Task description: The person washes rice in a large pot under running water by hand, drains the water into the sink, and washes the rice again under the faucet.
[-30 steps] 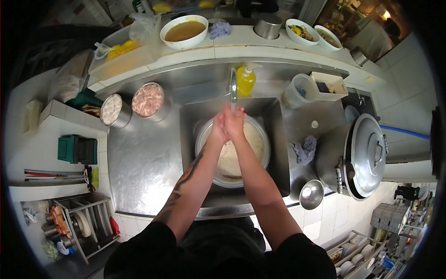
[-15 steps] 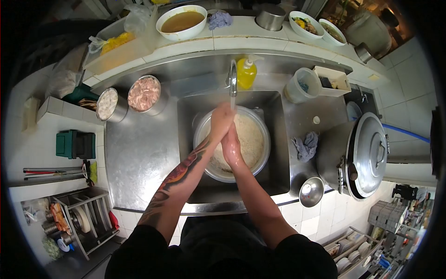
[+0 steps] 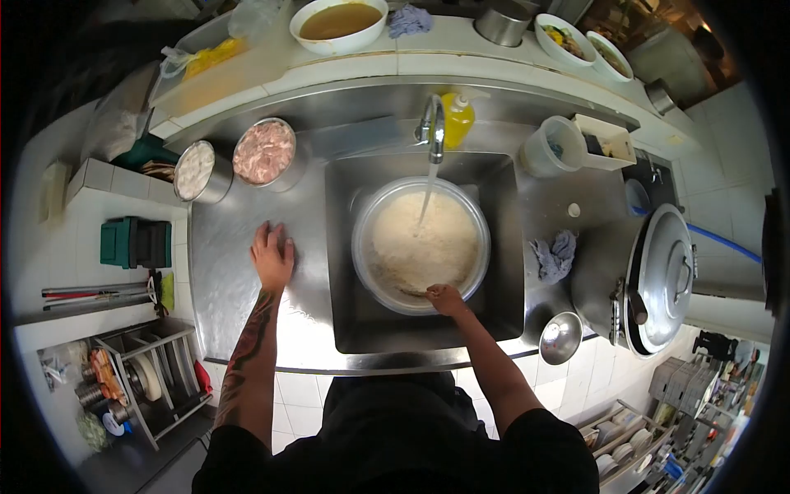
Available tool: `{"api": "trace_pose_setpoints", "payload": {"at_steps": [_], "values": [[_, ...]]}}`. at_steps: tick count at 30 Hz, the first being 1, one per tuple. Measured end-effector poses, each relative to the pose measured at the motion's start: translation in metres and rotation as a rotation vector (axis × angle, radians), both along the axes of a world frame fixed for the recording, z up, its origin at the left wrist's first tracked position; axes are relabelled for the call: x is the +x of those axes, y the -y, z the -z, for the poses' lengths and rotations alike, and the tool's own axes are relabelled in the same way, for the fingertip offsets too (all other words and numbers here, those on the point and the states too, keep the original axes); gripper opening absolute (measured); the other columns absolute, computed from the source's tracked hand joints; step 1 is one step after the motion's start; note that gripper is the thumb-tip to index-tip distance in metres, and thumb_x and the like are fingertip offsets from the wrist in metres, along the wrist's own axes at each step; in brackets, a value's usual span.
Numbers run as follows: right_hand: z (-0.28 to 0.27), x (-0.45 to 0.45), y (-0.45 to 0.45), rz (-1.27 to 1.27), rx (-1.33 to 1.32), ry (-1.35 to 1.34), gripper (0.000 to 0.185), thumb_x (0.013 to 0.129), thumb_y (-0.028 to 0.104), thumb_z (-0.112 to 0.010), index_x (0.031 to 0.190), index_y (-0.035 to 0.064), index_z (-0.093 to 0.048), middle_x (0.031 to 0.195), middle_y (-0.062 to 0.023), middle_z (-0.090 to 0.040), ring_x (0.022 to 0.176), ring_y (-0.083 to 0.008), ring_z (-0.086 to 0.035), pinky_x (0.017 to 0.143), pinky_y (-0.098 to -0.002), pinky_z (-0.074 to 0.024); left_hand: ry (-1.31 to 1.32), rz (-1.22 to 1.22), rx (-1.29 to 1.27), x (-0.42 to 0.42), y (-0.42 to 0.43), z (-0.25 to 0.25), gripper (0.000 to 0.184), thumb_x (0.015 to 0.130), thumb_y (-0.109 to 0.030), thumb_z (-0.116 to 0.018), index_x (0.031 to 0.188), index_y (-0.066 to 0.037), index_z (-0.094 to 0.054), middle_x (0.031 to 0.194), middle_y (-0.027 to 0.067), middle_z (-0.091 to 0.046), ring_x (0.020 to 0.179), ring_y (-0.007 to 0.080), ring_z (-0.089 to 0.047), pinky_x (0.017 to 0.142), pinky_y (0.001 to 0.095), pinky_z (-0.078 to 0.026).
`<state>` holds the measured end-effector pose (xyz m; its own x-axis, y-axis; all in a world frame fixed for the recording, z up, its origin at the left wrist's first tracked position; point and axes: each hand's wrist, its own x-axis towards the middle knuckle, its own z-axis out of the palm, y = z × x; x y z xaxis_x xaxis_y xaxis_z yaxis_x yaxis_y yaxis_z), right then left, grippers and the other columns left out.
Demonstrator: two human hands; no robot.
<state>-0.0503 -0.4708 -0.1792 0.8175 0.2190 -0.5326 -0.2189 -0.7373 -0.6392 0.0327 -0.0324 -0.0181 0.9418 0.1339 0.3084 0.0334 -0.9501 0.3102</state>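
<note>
My left hand (image 3: 272, 255) lies flat on the steel worktop left of the sink, its fingers apart and holding nothing. My right hand (image 3: 445, 300) is at the near rim of a large round bowl (image 3: 360, 262), fingers curled inward; what they grip, if anything, is hidden. Pale, rice-like grains (image 3: 428, 239) fill the bowl, which sits in the sink (image 3: 502, 317). From the curved faucet (image 3: 436, 132), a stream of water (image 3: 427, 195) falls onto the grains.
Two metal containers, of raw meat (image 3: 264, 153) and a whitish food (image 3: 195, 172), stand at back left. Behind the faucet is a yellow soap bottle (image 3: 457, 122). At right are a plastic tub (image 3: 551, 146), cloth (image 3: 554, 256), metal bowl (image 3: 560, 338) and large lidded pot (image 3: 662, 276).
My hands were together under the faucet and have parted. The left moved to the worktop, the right to the bowl's near rim. Water now falls straight onto the grains.
</note>
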Motion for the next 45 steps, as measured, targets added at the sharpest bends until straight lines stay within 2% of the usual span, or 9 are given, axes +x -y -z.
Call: {"api": "trace_pose_setpoints", "payload": {"at_steps": [8,16,20,30,33,36,39,41,45], "values": [[0.034,0.040,-0.022,0.057,-0.181,-0.025,0.044,0.083,0.035,-0.069,0.120,0.0115,-0.066,0.105,-0.0184,-0.070,0.103,-0.0308,-0.066,0.091,-0.0395,-0.0512,-0.057,-0.155,0.055,-0.005,0.010,0.011,0.046,0.093,-0.033,-0.051,0.135,-0.014,-0.049,0.151,0.0114,-0.037,0.143,0.0350,-0.028,0.112,0.0620,-0.015],[0.052,0.080,-0.037,0.186,-0.131,0.319,0.050,0.077,0.008,-0.071,0.125,0.0101,-0.058,0.127,-0.0210,-0.057,0.119,-0.0360,-0.054,0.100,-0.0435,-0.0454,-0.121,-0.213,0.035,0.000,0.008,0.006,0.047,0.092,-0.032,-0.051,0.135,-0.014,-0.049,0.152,0.0106,-0.036,0.144,0.0345,-0.026,0.113,0.0611,-0.012],[0.068,0.101,-0.038,0.098,-0.190,0.504,0.047,0.078,0.009,-0.071,0.124,0.0117,-0.058,0.125,-0.0174,-0.058,0.114,-0.0366,-0.055,0.095,-0.0454,-0.0471,-0.134,-0.205,0.047,0.000,0.007,0.007,0.048,0.091,-0.031,-0.051,0.136,-0.015,-0.048,0.153,0.0095,-0.035,0.144,0.0337,-0.025,0.114,0.0597,-0.011],[0.088,0.191,-0.047,0.049,-0.351,0.232,0.015,0.083,0.020,-0.067,0.093,0.0106,-0.071,0.096,-0.0143,-0.068,0.094,-0.0332,-0.064,0.086,-0.0448,-0.0502,-0.155,-0.191,0.048,0.001,0.004,0.012,0.052,0.089,-0.034,-0.050,0.137,-0.013,-0.048,0.153,0.0130,-0.035,0.144,0.0366,-0.026,0.113,0.0609,-0.010],[0.116,0.183,-0.062,0.147,-0.157,0.543,0.017,0.084,0.024,-0.066,0.095,0.0113,-0.071,0.099,-0.0140,-0.068,0.095,-0.0342,-0.063,0.087,-0.0427,-0.0505,-0.150,-0.194,0.045,0.003,0.004,0.012,0.051,0.089,-0.032,-0.051,0.137,-0.014,-0.048,0.153,0.0111,-0.035,0.144,0.0352,-0.025,0.114,0.0596,-0.010],[0.151,0.160,-0.078,-0.040,-0.381,0.623,0.022,0.084,0.026,-0.066,0.099,0.0116,-0.071,0.099,-0.0150,-0.068,0.096,-0.0344,-0.063,0.090,-0.0429,-0.0500,-0.153,-0.201,0.040,0.001,0.005,0.011,0.050,0.089,-0.030,-0.052,0.136,-0.014,-0.048,0.154,0.0089,-0.034,0.144,0.0335,-0.025,0.114,0.0580,-0.010],[0.163,0.150,-0.076,-0.008,-0.296,0.497,0.027,0.084,0.026,-0.067,0.104,0.0089,-0.068,0.098,-0.0131,-0.068,0.089,-0.0302,-0.065,0.082,-0.0416,-0.0527,-0.157,-0.189,0.029,0.001,0.002,0.011,0.053,0.089,-0.035,-0.052,0.137,-0.013,-0.048,0.152,0.0146,-0.035,0.143,0.0383,-0.026,0.113,0.0621,-0.011],[0.143,0.156,-0.063,0.410,0.247,-0.234,0.028,0.086,0.023,-0.067,0.108,0.0061,-0.064,0.092,-0.0088,-0.065,0.081,-0.0230,-0.065,0.071,-0.0386,-0.0538,-0.149,-0.182,0.028,0.001,0.002,0.011,0.053,0.089,-0.035,-0.052,0.137,-0.013,-0.048,0.152,0.0147,-0.035,0.143,0.0380,-0.025,0.112,0.0633,-0.012],[0.129,0.153,-0.044,0.715,0.802,-0.383,0.019,0.089,0.018,-0.062,0.103,0.0060,-0.063,0.084,-0.0043,-0.061,0.073,-0.0185,-0.062,0.062,-0.0332,-0.0518,-0.146,-0.186,0.033,0.001,0.002,0.009,0.053,0.089,-0.035,-0.051,0.136,-0.013,-0.048,0.152,0.0146,-0.035,0.143,0.0381,-0.025,0.111,0.0642,-0.013]]}}
